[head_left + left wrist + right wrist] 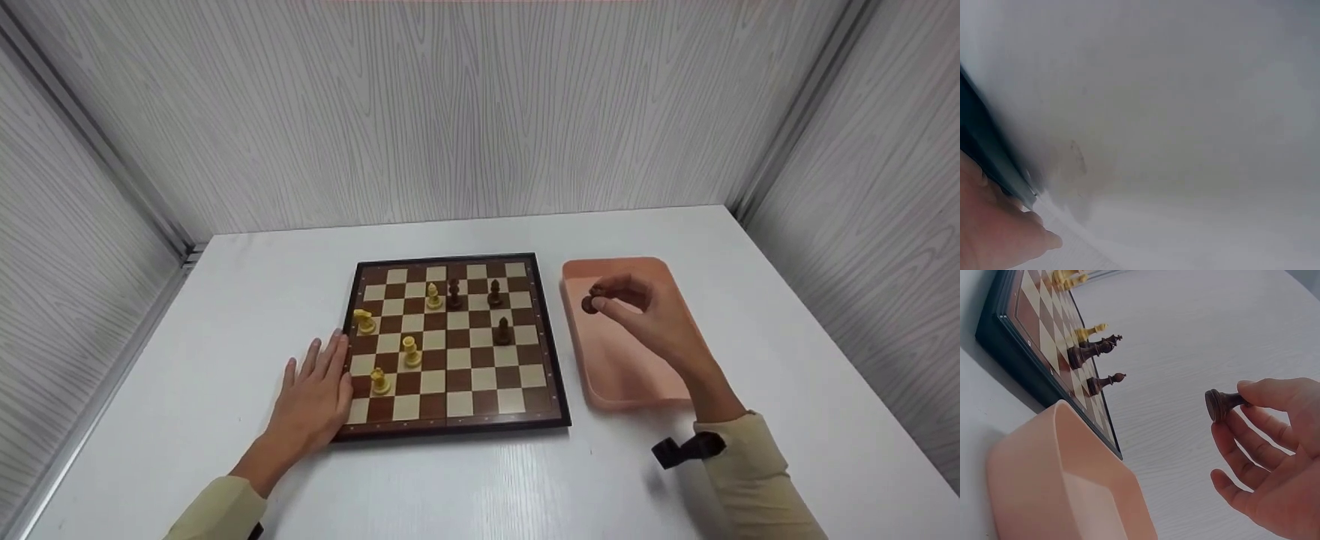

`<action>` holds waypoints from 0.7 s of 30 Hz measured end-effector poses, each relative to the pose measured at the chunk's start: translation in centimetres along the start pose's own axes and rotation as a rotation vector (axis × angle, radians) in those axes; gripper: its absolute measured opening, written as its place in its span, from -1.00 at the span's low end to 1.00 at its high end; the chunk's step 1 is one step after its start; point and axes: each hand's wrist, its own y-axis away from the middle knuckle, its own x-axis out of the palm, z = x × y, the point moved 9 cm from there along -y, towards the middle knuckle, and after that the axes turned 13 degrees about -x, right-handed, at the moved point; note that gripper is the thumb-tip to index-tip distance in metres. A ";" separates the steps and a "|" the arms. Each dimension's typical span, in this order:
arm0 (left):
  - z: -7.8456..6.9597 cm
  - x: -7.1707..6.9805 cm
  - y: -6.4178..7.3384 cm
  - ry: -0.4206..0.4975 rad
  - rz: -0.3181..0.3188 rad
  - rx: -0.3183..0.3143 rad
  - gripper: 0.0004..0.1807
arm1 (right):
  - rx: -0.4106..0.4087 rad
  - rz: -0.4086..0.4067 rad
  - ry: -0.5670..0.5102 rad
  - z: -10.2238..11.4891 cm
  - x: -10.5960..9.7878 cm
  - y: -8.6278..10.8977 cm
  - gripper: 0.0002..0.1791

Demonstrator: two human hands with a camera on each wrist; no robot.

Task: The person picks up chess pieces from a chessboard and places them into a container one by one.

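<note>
Fingers of the left hand lie straight, slightly spread, touching the left edge of the chessboard. Toward the table's right edge, the right hand pinches a dark chess piece, other fingers loosely bent, over a pink tray's far left corner.

Smooth tray, perhaps plastic; board faintly glossy.

Held piece dark brown — chessboard brown-and-cream checks, black rim — tray salmon pink.
</note>
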 end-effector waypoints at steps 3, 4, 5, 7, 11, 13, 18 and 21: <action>0.0 0.0 0.0 0.002 -0.002 -0.003 -0.33 | 0.013 -0.010 -0.007 -0.1 -0.6 0.1 -0.82; 0.0 0.0 0.0 0.002 -0.003 -0.003 -0.33 | 0.017 -0.016 -0.011 -0.2 -0.8 0.1 -0.81; 0.0 0.0 0.0 0.002 -0.003 -0.003 -0.33 | 0.021 -0.023 -0.010 -0.2 -1.1 0.2 -0.80; 0.0 0.0 0.0 0.000 -0.004 -0.002 -0.33 | 0.023 -0.038 -0.006 -0.4 -1.6 0.4 -0.79; -0.1 0.0 0.0 -0.006 -0.007 -0.001 -0.33 | 0.028 -0.061 -0.007 -0.7 -2.4 0.6 -0.78; -0.1 0.0 0.0 -0.007 -0.009 0.002 -0.33 | 0.026 -0.067 -0.006 -0.8 -2.8 0.7 -0.79; -0.1 0.1 0.0 -0.001 -0.008 0.005 -0.33 | 0.026 -0.082 -0.006 -1.2 -3.7 0.7 -0.78; -0.1 0.0 0.0 0.003 -0.007 0.003 -0.33 | 0.027 -0.071 -0.008 -1.5 -4.0 0.9 -0.76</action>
